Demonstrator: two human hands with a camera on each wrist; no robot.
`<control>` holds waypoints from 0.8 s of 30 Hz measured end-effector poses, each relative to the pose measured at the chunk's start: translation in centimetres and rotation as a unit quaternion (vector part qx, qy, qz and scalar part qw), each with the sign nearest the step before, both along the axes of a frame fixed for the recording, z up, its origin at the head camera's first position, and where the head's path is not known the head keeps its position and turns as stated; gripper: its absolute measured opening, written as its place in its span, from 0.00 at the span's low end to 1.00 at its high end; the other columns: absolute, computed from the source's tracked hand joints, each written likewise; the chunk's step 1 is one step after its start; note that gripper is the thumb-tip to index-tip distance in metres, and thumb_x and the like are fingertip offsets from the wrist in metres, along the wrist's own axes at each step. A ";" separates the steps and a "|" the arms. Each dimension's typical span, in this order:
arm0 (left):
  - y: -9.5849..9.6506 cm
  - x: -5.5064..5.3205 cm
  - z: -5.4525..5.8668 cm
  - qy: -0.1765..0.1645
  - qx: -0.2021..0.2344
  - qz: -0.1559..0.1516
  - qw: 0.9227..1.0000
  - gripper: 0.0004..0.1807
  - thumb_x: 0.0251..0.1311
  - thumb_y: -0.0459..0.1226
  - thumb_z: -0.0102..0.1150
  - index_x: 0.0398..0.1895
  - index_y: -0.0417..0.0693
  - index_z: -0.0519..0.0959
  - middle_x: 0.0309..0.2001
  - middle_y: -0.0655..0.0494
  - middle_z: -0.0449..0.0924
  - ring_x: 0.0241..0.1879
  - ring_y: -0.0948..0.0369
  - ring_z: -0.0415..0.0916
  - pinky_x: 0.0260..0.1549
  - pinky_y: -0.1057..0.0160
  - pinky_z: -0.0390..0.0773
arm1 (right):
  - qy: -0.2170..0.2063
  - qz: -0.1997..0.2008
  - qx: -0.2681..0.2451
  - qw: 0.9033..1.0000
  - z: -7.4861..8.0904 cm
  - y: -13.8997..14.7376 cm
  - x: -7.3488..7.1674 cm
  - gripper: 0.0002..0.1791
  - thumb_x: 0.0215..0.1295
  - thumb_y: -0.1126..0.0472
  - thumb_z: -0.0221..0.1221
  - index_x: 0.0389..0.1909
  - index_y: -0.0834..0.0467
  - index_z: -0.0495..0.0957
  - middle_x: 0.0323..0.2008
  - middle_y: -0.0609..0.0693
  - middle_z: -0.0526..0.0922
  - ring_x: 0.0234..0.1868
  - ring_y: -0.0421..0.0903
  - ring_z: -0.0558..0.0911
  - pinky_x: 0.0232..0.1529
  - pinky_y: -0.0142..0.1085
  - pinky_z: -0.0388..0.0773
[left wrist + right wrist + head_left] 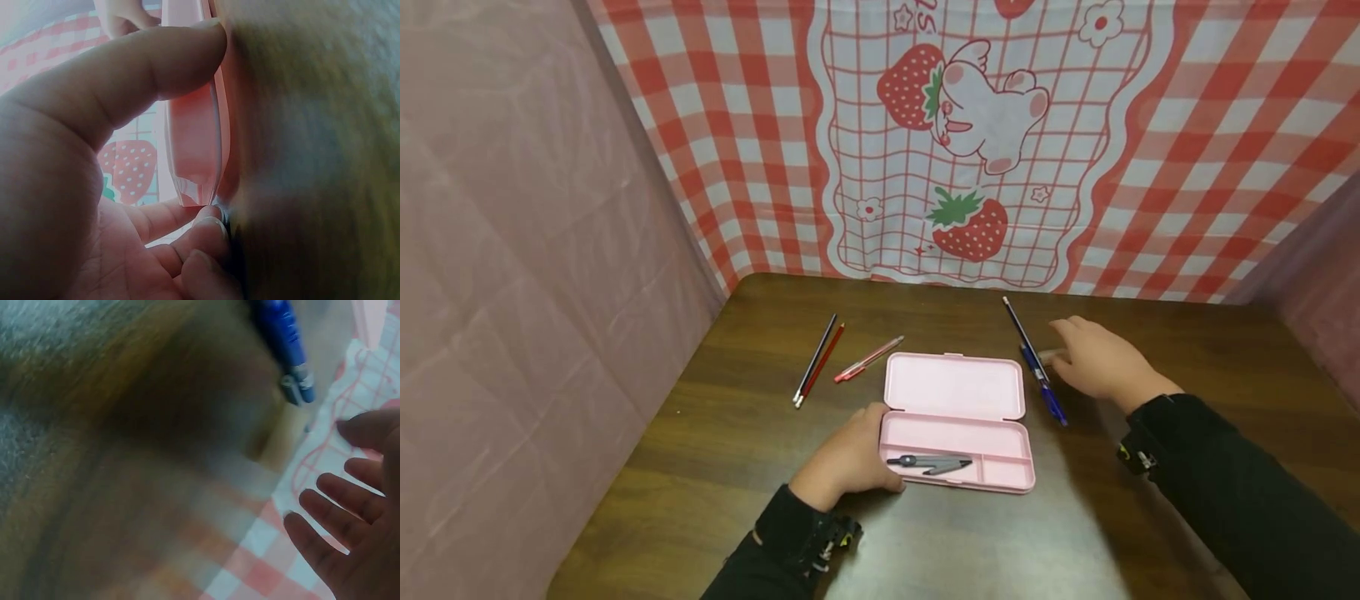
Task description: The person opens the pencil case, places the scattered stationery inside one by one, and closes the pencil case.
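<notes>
A pink pencil case (955,431) lies on the table with its lid folded back, and a grey compass (936,462) rests in its front compartment. My left hand (853,457) grips the case's left end, thumb at the front and fingers behind, as the left wrist view shows with the case (195,134) between them. My right hand (1097,357) hovers low over the table on the right, fingers spread and nothing held. Just beside its fingertips lies a small beige block (1051,356), partly hidden by the hand. A blue pen (1043,387) and a dark pencil (1019,323) lie left of it.
Left of the case lie a dark pencil (815,358), a red pencil (822,367) and a pink pen (868,360). A red checked cloth (760,150) hangs behind the wooden table (715,467), and a pale curtain (535,250) hangs on the left.
</notes>
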State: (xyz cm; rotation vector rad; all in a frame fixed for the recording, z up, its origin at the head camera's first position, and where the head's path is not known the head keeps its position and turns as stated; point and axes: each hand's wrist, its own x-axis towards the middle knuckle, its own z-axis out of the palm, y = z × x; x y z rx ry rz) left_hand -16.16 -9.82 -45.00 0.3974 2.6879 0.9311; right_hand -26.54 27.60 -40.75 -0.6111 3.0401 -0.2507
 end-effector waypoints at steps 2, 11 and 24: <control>0.0 0.0 0.1 -0.001 0.000 0.000 1.000 0.54 0.31 0.43 0.87 0.66 0.39 0.68 0.52 0.48 0.74 0.47 0.53 0.74 0.50 0.48 0.76 | -0.005 0.008 0.002 1.000 -0.4 0.2 -0.3 0.31 0.65 0.64 0.63 0.65 0.77 0.67 0.58 0.74 0.74 0.59 0.70 0.76 0.59 0.63 0.71; 0.0 0.0 0.2 -0.001 0.000 0.000 1.000 0.54 0.31 0.43 0.87 0.66 0.39 0.68 0.52 0.48 0.75 0.47 0.53 0.73 0.50 0.49 0.76 | -0.033 0.010 0.010 0.999 -1.6 0.3 -1.3 0.22 0.60 0.71 0.61 0.55 0.73 0.74 0.48 0.68 0.78 0.51 0.66 0.79 0.53 0.59 0.75; 0.1 -0.1 0.1 0.000 -0.009 0.003 1.000 0.55 0.31 0.43 0.88 0.67 0.40 0.67 0.53 0.47 0.74 0.47 0.52 0.74 0.51 0.48 0.76 | 0.018 0.011 -0.017 1.000 -3.4 1.2 -1.7 0.08 0.66 0.68 0.64 0.43 0.67 0.80 0.36 0.57 0.79 0.40 0.58 0.80 0.46 0.56 0.77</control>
